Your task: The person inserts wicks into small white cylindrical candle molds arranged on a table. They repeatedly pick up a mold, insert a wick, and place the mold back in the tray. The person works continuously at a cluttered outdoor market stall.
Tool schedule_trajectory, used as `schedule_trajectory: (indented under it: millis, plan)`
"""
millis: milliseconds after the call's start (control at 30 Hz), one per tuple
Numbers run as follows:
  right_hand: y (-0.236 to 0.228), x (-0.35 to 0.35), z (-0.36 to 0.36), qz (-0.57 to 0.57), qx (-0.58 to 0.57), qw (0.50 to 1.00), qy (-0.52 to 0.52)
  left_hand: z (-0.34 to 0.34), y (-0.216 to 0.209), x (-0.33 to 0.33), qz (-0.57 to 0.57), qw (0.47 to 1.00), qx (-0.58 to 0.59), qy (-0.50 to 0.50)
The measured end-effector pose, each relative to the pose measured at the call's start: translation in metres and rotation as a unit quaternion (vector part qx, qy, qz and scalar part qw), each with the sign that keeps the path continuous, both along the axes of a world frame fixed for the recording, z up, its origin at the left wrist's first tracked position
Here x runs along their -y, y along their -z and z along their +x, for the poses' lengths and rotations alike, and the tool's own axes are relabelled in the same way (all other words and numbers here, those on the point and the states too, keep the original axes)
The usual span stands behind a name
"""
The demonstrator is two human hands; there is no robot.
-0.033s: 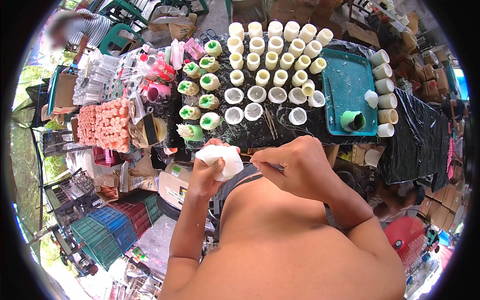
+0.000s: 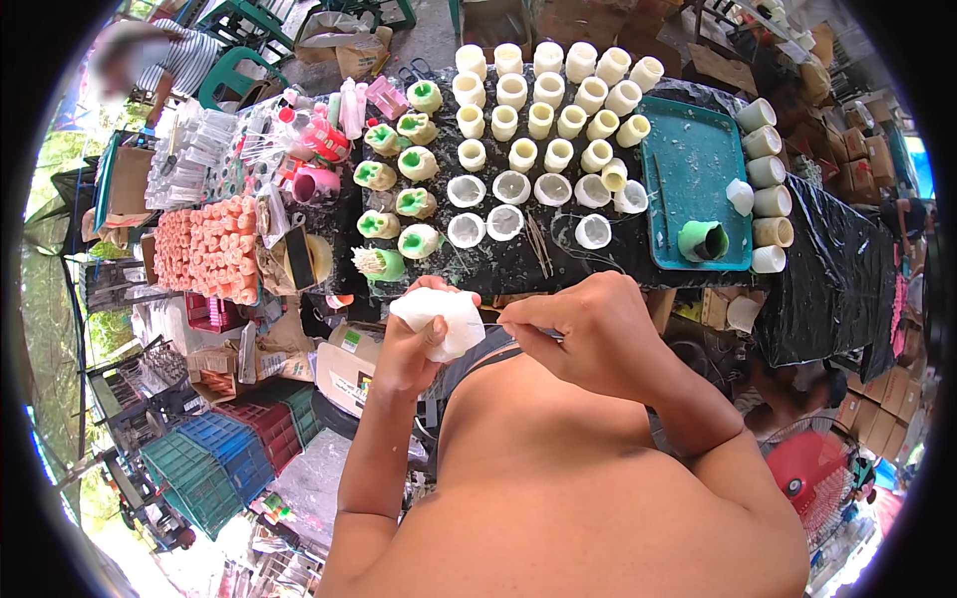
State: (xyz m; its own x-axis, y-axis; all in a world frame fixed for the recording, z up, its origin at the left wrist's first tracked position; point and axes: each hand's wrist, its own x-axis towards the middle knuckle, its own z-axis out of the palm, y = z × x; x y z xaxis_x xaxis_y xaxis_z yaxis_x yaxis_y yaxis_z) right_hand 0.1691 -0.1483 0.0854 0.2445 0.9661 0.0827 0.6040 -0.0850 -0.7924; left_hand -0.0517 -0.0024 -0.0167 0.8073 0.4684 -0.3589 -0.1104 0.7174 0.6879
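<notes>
My left hand is wrapped round a white, waxy-looking lump just in front of the table's near edge. A faint green tint shows at the lump's lower side. To its right, my right hand is closed, thumb and forefinger pinched toward the lump but apart from it. Whatever the right fingers hold is too small or hidden to make out. Nearest beyond the left hand stands a green cup packed with thin pale sticks. Several cream pieces with green centres stand behind that cup.
Rows of cream cylindrical cups and white-lined ones cover the black-sheeted table. At right, a teal tray bears a green cup and a white lump. Pink-orange pieces lie left. A red fan stands low right.
</notes>
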Motion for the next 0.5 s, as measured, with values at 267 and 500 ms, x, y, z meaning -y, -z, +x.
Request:
schedule_trajectory:
  millis: [267, 500]
  plan:
    - [0.007, 0.001, -0.015, 0.019, 0.022, 1.0, 0.01, 0.008, -0.023, -0.003, 0.018, 0.999, 0.007, 0.032]
    - [0.006, -0.001, -0.018, 0.015, 0.04, 0.999, -0.002, 0.009, -0.03, 0.001, 0.024, 0.999, -0.011, 0.026]
